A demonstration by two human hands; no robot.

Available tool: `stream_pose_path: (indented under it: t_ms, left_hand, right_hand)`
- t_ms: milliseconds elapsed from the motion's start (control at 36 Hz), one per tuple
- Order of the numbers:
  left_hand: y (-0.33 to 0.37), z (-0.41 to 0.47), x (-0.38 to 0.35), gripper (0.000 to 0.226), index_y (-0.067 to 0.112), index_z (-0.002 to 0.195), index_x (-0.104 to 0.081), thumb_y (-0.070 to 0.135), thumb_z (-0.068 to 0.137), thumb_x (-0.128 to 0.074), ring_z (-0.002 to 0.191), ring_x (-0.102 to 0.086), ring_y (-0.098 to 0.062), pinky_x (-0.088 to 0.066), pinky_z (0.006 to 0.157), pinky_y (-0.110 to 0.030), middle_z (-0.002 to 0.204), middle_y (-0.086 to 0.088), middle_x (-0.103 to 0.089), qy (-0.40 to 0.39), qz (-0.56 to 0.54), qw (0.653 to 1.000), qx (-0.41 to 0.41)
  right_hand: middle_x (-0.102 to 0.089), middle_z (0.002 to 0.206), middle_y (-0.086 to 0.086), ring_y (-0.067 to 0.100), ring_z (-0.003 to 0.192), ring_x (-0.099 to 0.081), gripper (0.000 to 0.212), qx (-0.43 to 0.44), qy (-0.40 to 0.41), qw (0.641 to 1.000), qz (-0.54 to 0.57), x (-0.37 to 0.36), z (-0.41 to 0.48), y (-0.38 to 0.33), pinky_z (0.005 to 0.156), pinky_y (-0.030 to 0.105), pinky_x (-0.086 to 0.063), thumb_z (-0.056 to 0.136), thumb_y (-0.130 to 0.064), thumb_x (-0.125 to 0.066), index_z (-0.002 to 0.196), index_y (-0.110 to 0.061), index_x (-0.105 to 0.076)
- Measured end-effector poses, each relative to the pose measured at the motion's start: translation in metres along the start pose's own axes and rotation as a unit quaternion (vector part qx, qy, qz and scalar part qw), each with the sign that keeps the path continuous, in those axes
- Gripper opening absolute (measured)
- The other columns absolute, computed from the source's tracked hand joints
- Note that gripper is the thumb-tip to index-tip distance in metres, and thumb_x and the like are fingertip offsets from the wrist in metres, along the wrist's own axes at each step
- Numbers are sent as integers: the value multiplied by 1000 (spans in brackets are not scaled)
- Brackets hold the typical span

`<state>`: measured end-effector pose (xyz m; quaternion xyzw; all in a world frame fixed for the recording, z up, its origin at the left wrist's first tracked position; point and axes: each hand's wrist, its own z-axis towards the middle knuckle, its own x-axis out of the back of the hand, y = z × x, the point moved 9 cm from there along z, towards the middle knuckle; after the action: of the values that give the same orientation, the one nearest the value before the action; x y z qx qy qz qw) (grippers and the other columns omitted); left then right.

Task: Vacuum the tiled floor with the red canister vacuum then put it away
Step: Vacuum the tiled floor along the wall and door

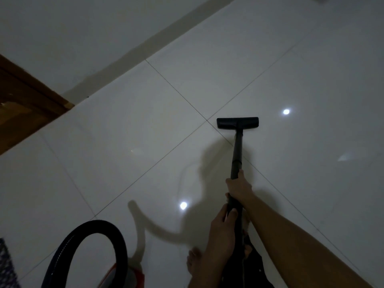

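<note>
Ahead, both hands (239, 188) grip the wand (236, 154), floor head (237, 122) beyond

Head camera looks steeply down at floor (291, 59).

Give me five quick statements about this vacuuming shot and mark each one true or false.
1. Both hands grip the wand. True: the right hand holds the wand farther down, and the left hand is nearer the body.
2. The floor head is lifted off the tiles. False: the floor head rests flat on the tiled floor.
3. The black hose arches up at lower left. True: the hose loops above the red canister.
4. The floor head is touching the wooden door frame. False: the wooden door frame is far off at the left edge.
5. The person wears shoes. False: a bare foot shows.
</note>
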<state>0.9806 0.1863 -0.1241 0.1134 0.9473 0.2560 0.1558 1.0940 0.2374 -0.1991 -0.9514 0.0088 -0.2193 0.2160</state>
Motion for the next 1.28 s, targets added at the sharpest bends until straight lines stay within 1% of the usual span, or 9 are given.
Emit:
stream_pose_path:
  t_ms: [111, 250, 389, 583, 667, 806, 944, 1083, 1278]
  left_hand:
    - [-7, 2, -2, 28, 29, 118, -60, 26, 100, -38, 41, -48, -16, -39, 42, -22, 63, -6, -56, 2, 7, 1000, 9]
    - [5, 12, -11, 24, 33, 109, -59, 26, 101, -38, 41, -48, -15, -40, 43, -24, 66, -7, -55, -9, 27, 1000, -3]
    - [17, 32, -18, 24, 32, 102, -61, 23, 101, -39, 37, -46, -16, -39, 38, -21, 58, -5, -54, -1, 11, 1000, 3]
    - [34, 70, -31, 29, 45, 86, -55, 25, 101, -40, 35, -48, -17, -40, 37, -21, 49, -1, -58, 11, 0, 1000, 15]
    - [46, 85, -40, 25, 44, 93, -54, 25, 101, -39, 33, -47, -18, -41, 35, -20, 49, -3, -58, 13, -1, 1000, 13]
    - [71, 112, -53, 37, 28, 137, -43, 27, 100, -39, 37, -52, -16, -42, 35, -19, 69, -13, -56, 24, 1, 1000, 13]
    - [99, 138, -63, 37, 22, 137, -42, 28, 100, -39, 33, -52, -7, -42, 33, -17, 73, -11, -54, 32, -10, 999, 23]
    - [120, 150, -61, 31, 26, 131, -45, 29, 101, -38, 43, -53, -14, -44, 36, -19, 78, -12, -55, 32, -15, 999, 33]
    - [132, 150, -34, 40, 24, 133, -47, 29, 95, -53, 51, -57, -23, -53, 43, -21, 85, -15, -59, 58, 46, 995, 61]
  right_hand:
    - [-53, 115, 19, 13, 57, -48, 70, -12, -8, 1000, -2, -1, 5, 10, 41, 19, -34, 100, -18, -43, 155, -23, 0]
    - [-51, 124, 20, 11, 56, -46, 71, -15, -17, 1000, 10, 6, 17, 4, 38, 17, -32, 100, -20, -42, 155, -25, 3]
    - [-49, 104, 16, 17, 58, -52, 74, -27, -24, 998, 42, 12, 42, -5, 44, 23, -42, 99, -18, -44, 154, -29, 4]
    - [-54, 107, 19, 18, 57, -54, 75, -17, -27, 999, 38, 24, 85, -27, 47, 26, -46, 97, -16, -44, 154, -31, 4]
    - [-55, 112, 21, 19, 57, -54, 77, -13, -32, 999, 19, 34, 103, -40, 47, 26, -45, 97, -14, -44, 154, -30, 5]
    - [-54, 116, 21, 18, 58, -54, 77, -6, -36, 999, -2, 52, 132, -67, 62, 33, -53, 97, -14, -44, 153, -29, 6]
    - [-48, 128, 21, 21, 64, -58, 76, -2, -40, 999, -21, 65, 159, -97, 79, 39, -56, 97, -11, -43, 154, -27, 5]
    - [-53, 125, 22, 17, 59, -56, 74, -17, -67, 997, 28, 66, 168, -116, 52, 28, -49, 99, -15, -39, 153, -34, 9]
    - [-50, 123, 15, 16, 65, -56, 72, -23, -106, 990, 91, 50, 169, -126, 74, 37, -52, 101, -22, -39, 151, -37, 11]
